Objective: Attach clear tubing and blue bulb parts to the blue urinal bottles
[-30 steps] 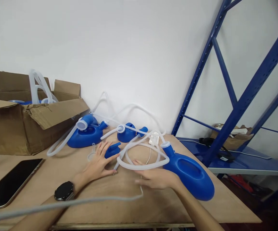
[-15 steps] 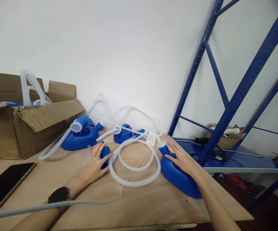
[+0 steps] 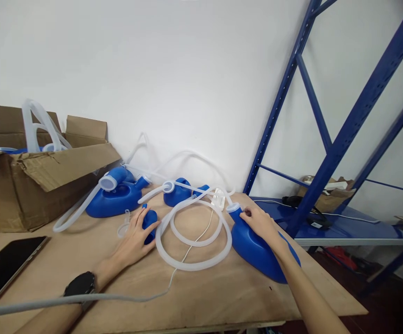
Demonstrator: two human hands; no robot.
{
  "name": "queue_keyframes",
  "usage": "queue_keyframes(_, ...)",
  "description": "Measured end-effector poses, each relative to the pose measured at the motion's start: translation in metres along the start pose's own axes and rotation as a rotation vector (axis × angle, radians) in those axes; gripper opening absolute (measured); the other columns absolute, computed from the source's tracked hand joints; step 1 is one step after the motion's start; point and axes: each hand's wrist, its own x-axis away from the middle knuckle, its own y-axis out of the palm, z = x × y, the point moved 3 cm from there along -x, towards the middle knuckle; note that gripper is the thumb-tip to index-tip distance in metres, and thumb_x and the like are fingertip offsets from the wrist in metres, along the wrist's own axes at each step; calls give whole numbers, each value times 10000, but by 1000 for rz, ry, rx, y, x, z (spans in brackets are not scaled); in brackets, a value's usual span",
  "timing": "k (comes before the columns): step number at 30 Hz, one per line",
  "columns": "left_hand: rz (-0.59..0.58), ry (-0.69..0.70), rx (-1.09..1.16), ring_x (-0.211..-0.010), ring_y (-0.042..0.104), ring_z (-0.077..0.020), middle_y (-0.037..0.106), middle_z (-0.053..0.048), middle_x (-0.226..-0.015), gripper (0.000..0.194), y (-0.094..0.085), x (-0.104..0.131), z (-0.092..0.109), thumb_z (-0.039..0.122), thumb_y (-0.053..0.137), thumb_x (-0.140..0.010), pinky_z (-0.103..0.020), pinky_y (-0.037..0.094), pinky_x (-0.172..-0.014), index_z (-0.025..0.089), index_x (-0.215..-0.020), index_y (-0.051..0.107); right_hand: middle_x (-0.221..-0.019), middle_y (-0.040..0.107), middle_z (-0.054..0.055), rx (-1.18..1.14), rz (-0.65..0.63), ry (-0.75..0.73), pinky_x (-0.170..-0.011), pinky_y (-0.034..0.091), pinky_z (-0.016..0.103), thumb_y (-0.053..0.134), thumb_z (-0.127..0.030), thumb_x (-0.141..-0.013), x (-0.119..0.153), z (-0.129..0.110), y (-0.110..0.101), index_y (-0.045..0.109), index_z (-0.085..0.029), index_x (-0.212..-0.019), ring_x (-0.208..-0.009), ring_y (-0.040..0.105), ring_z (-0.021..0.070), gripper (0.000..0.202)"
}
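Note:
My right hand (image 3: pixel 260 223) is closed at the neck of a blue plastic bottle (image 3: pixel 257 253) at the table's right; its fingertips are curled against the handle behind the neck. A translucent hose (image 3: pixel 201 266) runs from the white collar (image 3: pixel 233 207) on that neck and lies coiled in the middle. My left hand (image 3: pixel 133 239) rests over a small blue cylindrical part (image 3: pixel 150 220), fingers apart and touching it. Left of it lies a clear ring with a strap (image 3: pixel 122 230). Farther back are another blue bottle (image 3: pixel 116 199) and a blue piece (image 3: pixel 177 194), both with hoses.
An open cardboard box (image 3: pixel 58 185) holding more hoses stands at the left, with a black phone (image 3: pixel 6 266) in front. A grey cable (image 3: pixel 118 297) crosses the wooden table (image 3: pixel 187 311). Blue shelving (image 3: pixel 347 116) stands at the right, beyond the table edge.
My right hand's fingers have curled in around the bottle's handle, and the bottle has turned slightly. My left hand stays on the blue part.

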Motion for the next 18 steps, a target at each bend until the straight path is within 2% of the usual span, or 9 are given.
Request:
queue_keyframes(5,-7,-8,14,-1494,254,-440,226,-145,-1646,374,1,0,-1,374,582,-964,-663,390,-1137,248,-1308,661,-1063,762,176,28,28,61,-785,446,386,520,-371,-928,-7,-4,4,735,-187,-911,-1029,696,363,284)
queue_keyframes(9,-8,2,23,-1495,250,-439,252,-144,-1630,375,2,0,-1,373,588,-957,-666,391,-1133,252,-1305,659,-970,764,154,-1,27,92,-756,426,364,491,-366,-942,-10,1,7,718,-193,-849,-989,700,337,300)
queue_keyframes(15,-1,4,-3,-1494,249,-448,212,-159,-1642,378,3,0,-1,362,565,-967,-666,380,-1137,231,-1309,657,-923,758,93,-181,-28,75,-742,447,322,484,-351,-949,-19,18,13,685,-200,-830,-906,696,265,278)
queue_keyframes(18,16,5,-36,-1503,234,-465,184,-168,-1659,454,0,-1,0,404,614,-929,-710,289,-1169,234,-1348,636,-850,744,75,-308,-83,30,-723,472,304,474,-438,-971,-23,24,15,685,-184,-800,-823,679,224,371)
